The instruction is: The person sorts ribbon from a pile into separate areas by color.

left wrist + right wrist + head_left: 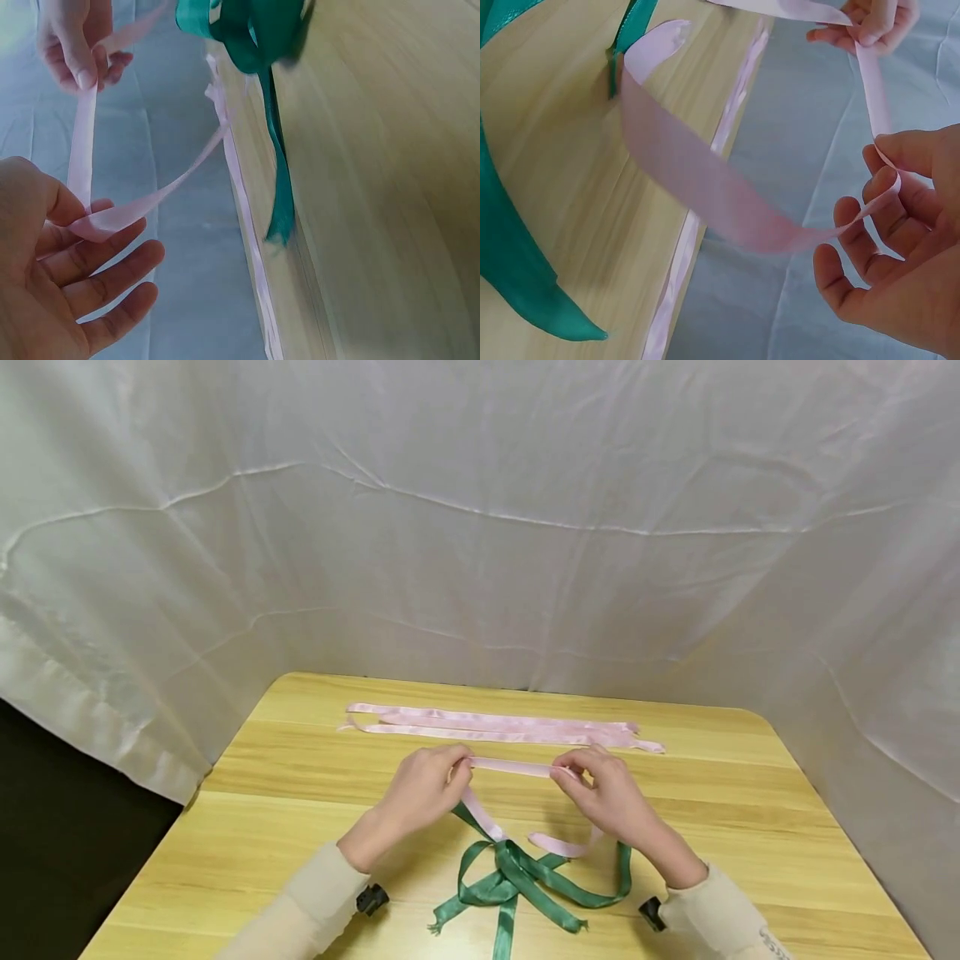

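A pink satin ribbon (513,767) is stretched level between the two hands above the table. The left hand (425,785) pinches it between thumb and index finger, the other fingers loosely spread in the left wrist view. From there one length slopes down to a bundle of green ribbon (517,870) on the table. At the other side the right hand (606,789) pinches the same pink ribbon with thumb and index finger. Its loose end (660,46) hangs below that hand in a curve. How the pink ribbon joins the green loops cannot be made out.
Several pink ribbons (495,725) lie side by side along the far part of the wooden table (300,760). A pale cloth curtain (480,568) hangs behind the table and along its sides. Green ribbon tails spread toward the near edge.
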The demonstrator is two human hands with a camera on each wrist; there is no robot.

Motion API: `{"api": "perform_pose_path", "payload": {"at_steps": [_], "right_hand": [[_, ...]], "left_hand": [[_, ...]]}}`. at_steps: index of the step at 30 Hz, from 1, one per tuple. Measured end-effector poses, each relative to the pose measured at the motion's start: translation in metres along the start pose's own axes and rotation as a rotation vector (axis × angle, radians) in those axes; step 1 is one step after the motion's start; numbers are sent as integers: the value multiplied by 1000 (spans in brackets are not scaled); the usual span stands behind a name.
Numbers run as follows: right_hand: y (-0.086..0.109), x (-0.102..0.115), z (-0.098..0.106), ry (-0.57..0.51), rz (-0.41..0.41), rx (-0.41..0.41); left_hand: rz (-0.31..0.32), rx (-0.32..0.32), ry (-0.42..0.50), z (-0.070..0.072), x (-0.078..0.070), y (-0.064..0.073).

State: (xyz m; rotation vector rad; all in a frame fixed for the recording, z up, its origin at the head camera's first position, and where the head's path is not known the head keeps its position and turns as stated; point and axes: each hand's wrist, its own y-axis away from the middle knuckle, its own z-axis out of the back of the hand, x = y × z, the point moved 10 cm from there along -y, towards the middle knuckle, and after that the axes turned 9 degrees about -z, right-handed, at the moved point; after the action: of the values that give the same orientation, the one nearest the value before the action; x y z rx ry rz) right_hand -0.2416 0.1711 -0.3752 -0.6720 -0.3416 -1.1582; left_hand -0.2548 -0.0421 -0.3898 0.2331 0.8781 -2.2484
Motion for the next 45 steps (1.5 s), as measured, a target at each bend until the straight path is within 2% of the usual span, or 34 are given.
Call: {"api": "perform_pose_path", "payload": {"at_steps": [10,18,29,38,45], "right_hand": [[0,-10,8,2,-37,-21],[-2,-19,16,-6,-70,-44],[-4,-30,22,15,-114,-67],[-3,-61,25,-5,-240,-8],[-3,-76,28,0,-282,7]], "left_hand": [[67,-54,-44,25,24,13],[117,-58,-81,42,39,20],[156,-69,-88,55,51,26],[184,-76,-48,59,63,33],[209,-78,-60,64,76,39]]}}
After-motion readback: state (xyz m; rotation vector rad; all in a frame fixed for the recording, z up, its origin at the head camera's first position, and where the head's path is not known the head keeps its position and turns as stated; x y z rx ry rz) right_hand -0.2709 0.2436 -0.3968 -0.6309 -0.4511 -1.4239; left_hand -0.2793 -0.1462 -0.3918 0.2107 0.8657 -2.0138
